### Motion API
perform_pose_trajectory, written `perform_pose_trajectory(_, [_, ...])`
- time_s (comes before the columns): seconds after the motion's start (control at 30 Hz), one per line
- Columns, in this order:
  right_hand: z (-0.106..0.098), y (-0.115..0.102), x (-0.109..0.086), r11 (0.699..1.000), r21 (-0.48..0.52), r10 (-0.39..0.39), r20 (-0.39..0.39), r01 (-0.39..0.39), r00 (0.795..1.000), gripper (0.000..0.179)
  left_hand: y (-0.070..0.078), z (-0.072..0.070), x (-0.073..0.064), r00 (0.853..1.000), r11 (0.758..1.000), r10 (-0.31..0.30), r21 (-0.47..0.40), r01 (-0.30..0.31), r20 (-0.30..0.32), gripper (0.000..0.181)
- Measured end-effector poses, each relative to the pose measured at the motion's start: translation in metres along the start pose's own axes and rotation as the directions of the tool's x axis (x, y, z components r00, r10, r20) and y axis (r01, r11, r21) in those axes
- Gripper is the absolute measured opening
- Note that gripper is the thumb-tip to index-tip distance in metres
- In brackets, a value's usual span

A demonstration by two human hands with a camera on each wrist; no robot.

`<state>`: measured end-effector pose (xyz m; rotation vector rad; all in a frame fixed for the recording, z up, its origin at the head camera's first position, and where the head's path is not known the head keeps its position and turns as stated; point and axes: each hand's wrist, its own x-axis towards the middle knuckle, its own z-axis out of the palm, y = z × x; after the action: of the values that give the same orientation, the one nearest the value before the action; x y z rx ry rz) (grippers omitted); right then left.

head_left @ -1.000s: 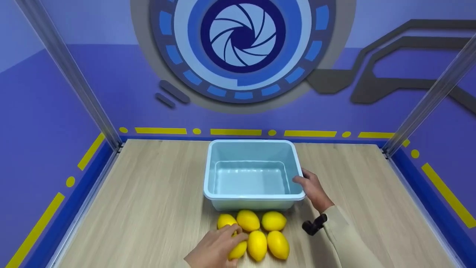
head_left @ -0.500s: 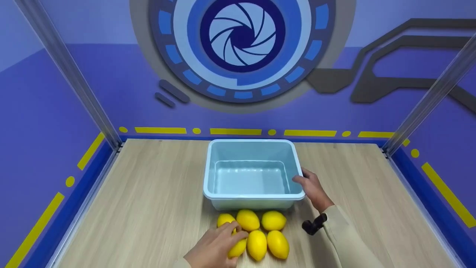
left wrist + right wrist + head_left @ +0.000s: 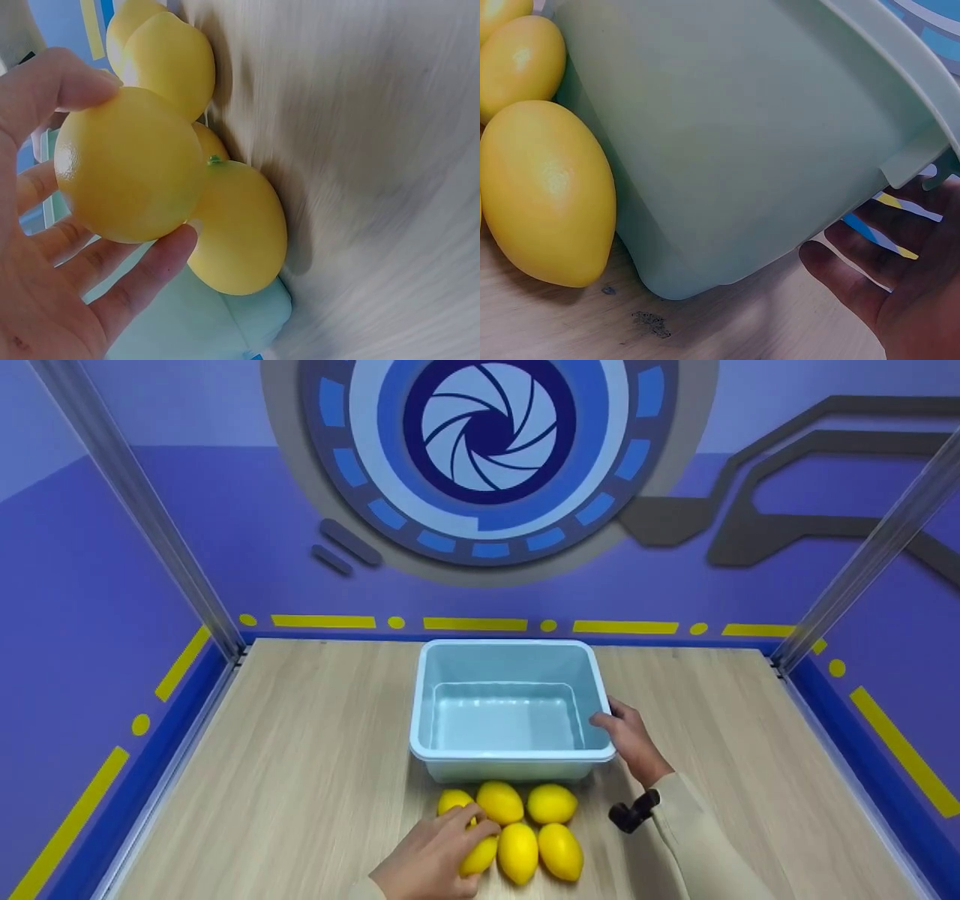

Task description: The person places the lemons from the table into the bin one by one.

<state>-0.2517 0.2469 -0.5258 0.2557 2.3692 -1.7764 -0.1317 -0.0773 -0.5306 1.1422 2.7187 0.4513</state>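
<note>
In the head view my left hand holds a yellow lemon at the left of the near row. Up close in the left wrist view, thumb and fingers are around that lemon, with another lemon right beside it. My right hand grips the right side of a light blue plastic basin, thumb over the rim. From the right wrist view, its fingers lie along the outside, below the rim. Nothing lies inside the basin.
Several more lemons stand in two short rows just in front of the basin, including one at the back right and one at the near right. The wooden table is bounded by a blue printed back wall and side walls.
</note>
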Motion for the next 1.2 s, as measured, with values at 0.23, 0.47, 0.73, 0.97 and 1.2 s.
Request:
perform_pose_trajectory(0.23, [0.0,0.002,0.0,1.0,0.005,-0.028,-0.017,0.028,0.999,0.057,-0.001,0.0,0.0,0.999,1.0,0.022,0.017,-0.021,-0.041,0.051])
perform_pose_trajectory(0.47, [-0.001,-0.006,-0.003,1.0,0.014,0.025,0.024,-0.026,0.999,0.061,-0.001,-0.001,0.001,0.998,0.999,0.028,0.024,-0.026,-0.05,0.049])
perform_pose_trajectory(0.73, [0.0,-0.006,-0.002,0.999,0.007,0.038,0.015,-0.038,0.999,0.062,-0.001,-0.002,0.002,0.997,0.999,0.033,0.007,-0.032,-0.071,0.053])
perform_pose_trajectory(0.97, [0.0,0.0,0.0,1.0,-0.012,0.021,0.007,-0.021,1.0,0.062,-0.001,-0.002,0.0,0.997,0.999,0.022,0.03,-0.02,-0.068,0.058])
perform_pose_trajectory(1.2, [0.0,-0.001,-0.001,1.0,-0.009,0.022,0.007,-0.022,1.0,0.061,0.0,-0.003,0.0,0.997,0.998,0.009,0.06,-0.004,-0.071,0.057])
